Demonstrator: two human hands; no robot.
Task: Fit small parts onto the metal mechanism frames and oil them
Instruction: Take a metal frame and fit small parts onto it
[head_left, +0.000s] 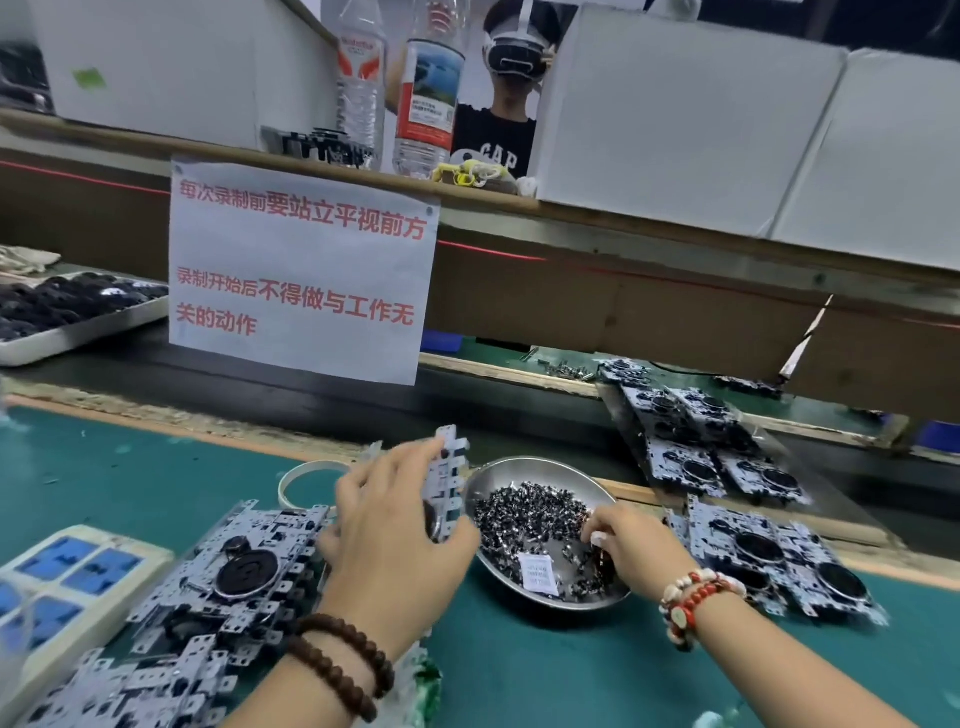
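My left hand (387, 525) grips a metal mechanism frame (448, 480), holding it upright on edge just left of a round steel dish (524, 467). The dish holds a heap of small dark parts (524, 519) and a white paper sachet (540, 571). My right hand (626, 543) reaches into the dish from the right, fingertips curled down among the small parts; whether it holds one I cannot tell. A stack of metal frames (228, 582) with black round wheels lies left of my left wrist.
More frames (779, 561) lie right of the dish, and others (691, 436) rest on a slanted board behind. A white ring (306, 480), a white-and-blue sponge tray (62, 571) at left, a paper notice (301, 270), bottles and a person behind the shelf.
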